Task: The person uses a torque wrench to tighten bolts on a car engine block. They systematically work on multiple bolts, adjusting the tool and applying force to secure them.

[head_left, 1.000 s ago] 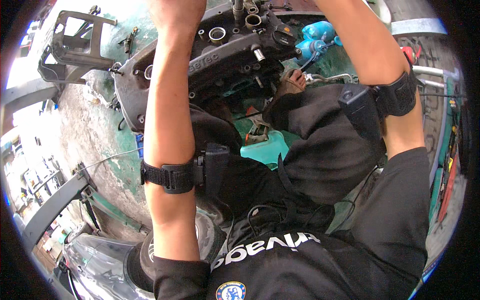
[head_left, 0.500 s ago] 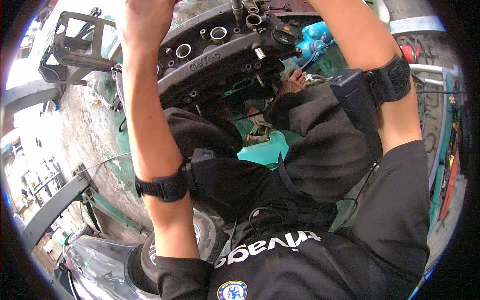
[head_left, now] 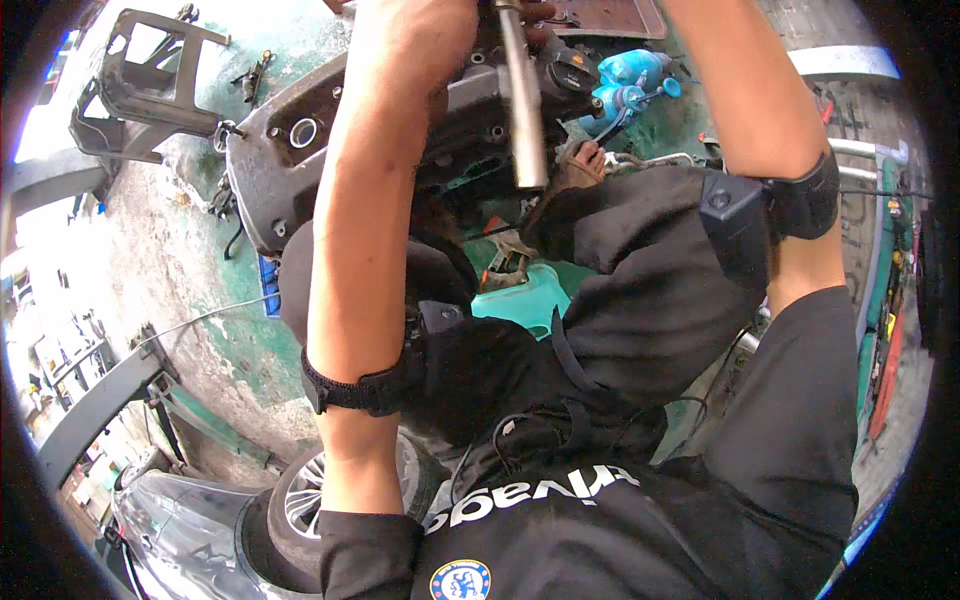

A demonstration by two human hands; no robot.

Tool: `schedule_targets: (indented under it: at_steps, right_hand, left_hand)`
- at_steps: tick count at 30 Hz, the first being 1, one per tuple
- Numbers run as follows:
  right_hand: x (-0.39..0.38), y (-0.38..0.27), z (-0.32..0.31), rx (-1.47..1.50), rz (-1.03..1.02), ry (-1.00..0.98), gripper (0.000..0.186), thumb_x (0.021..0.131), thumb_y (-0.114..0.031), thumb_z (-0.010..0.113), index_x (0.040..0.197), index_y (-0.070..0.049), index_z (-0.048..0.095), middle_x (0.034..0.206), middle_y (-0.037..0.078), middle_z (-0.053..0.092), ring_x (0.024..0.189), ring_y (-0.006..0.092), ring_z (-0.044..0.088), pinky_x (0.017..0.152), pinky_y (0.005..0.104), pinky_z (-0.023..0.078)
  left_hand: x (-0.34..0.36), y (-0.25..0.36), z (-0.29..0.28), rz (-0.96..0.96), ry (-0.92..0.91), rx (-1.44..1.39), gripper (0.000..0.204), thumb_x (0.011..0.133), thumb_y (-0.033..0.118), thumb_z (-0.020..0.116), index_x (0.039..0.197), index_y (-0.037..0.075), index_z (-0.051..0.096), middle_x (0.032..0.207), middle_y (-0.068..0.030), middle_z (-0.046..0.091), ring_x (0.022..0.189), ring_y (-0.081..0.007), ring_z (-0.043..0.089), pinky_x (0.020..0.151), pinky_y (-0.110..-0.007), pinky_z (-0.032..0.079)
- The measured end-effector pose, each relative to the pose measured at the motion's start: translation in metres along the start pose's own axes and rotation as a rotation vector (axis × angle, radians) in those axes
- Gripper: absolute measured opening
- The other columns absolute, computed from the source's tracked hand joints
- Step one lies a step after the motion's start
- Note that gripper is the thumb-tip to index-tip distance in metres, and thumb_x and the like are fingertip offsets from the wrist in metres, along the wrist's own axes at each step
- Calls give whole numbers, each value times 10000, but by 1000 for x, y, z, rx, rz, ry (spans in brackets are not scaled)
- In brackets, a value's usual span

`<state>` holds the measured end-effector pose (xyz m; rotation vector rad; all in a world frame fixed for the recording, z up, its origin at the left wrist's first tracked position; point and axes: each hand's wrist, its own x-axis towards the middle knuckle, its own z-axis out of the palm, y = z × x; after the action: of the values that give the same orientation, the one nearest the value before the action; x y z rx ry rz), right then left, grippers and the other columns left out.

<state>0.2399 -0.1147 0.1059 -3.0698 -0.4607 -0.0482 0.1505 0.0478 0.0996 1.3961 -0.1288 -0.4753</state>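
A metal tube is gripped by the left hand above the engine cover. The right hand is hidden beyond the top edge; its grip cannot be told

Both forearms reach up and away, each with a black wrist strap. The left hand is curled closed; the right hand is out of view.

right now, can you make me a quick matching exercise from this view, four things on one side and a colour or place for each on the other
Things:
1. metal tube
2. spray bottles
3. engine cover
4. plastic container

Descriptions:
a. blue, upper right on the floor
b. teal, below the casting, by the knees
c. silvery, upright at the top centre
d. dark grey with round holes, under the left hand

Pairs: 1-c, 2-a, 3-d, 4-b
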Motion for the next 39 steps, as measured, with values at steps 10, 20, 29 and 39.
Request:
schedule_targets:
  at_steps: [10,20,29,39]
  right_hand:
    - [-10,1,-2,155,-6,-66,234,732,-163,628,926,-88,735,914,186,704,873,328,685,768,431,546]
    - [-19,11,4,-32,19,129,247,730,-171,636,939,-74,724,911,206,697,896,340,686,795,450,548]
    - [-39,15,-43,148,155,-274,264,689,-162,693,889,8,714,913,234,694,831,315,695,745,395,563]
    - [-47,10,-16,279,-147,68,139,754,-88,612,811,0,703,774,183,676,697,277,664,623,370,535]
  left_hand:
    - [42,-15,-17,715,-258,517,171,920,125,571,1014,-7,627,873,-69,623,784,-130,588,680,-263,502]
    - [94,-55,-21,351,-106,367,414,817,-8,650,1231,8,626,985,-72,682,886,-153,617,837,-312,509]
    - [118,-90,-28,469,38,640,291,848,107,669,1117,-7,671,918,-100,718,839,-171,666,750,-309,524]
    - [152,-114,-72,225,15,359,361,819,77,750,1151,-11,642,1057,-117,705,898,-205,685,775,-299,589]
